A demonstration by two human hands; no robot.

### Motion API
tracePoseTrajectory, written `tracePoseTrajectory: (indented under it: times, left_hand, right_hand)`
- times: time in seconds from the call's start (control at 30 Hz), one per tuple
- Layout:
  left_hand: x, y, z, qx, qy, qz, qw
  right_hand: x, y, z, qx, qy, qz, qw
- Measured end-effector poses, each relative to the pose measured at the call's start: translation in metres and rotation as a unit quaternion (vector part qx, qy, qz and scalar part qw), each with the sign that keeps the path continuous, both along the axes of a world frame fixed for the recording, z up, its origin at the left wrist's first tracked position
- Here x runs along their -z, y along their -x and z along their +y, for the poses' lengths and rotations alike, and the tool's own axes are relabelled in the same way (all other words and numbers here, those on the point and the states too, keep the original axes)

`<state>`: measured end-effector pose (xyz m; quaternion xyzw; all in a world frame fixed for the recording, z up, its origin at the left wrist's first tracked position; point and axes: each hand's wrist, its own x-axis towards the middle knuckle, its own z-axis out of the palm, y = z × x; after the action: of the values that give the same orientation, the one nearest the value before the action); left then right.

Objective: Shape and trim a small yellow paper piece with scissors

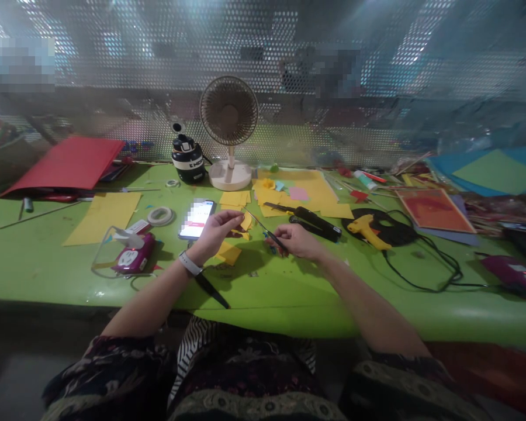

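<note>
My left hand [219, 230] is closed in a pinch, with a small folded piece of yellow paper [247, 221] at its fingertips. Fingers curled, my right hand [297, 241] grips what look like slim scissors [263, 225], their thin metal blades pointing up and left toward the yellow paper. The handles are mostly hidden in the hand. Beneath the hands lie a yellow paper square [228, 253] and small scraps. A lit phone [197, 220] lies just left of my left hand. Behind my right hand rest a black-handled tool [318, 222] and a yellow-tipped cutter [277, 208].
A fan [230, 175] and a dark bottle [188, 161] stand at the back of the green table [254, 292]. To the right are a yellow glue gun [368, 231] and its black cable; purple power strips [134, 254] sit at both sides. A red folder [68, 164] lies far left.
</note>
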<state>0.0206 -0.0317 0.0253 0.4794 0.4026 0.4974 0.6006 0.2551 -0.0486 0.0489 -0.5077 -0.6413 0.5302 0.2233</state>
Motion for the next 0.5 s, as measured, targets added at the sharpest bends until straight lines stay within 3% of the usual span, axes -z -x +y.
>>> tracePoseTrajectory:
  times: [0.33,0.5]
  left_hand:
    - [0.0052,0.0023,0.0042,0.002,-0.023,0.036,0.999]
    - [0.0011,-0.001,-0.0001,0.019,0.013,-0.008,1.0]
  right_hand:
    - [0.0005,0.0007,0.0007,0.02,-0.016,0.003,1.0]
    - [0.0024,0.0002,0.0025,0.042,-0.023,0.008,0.999]
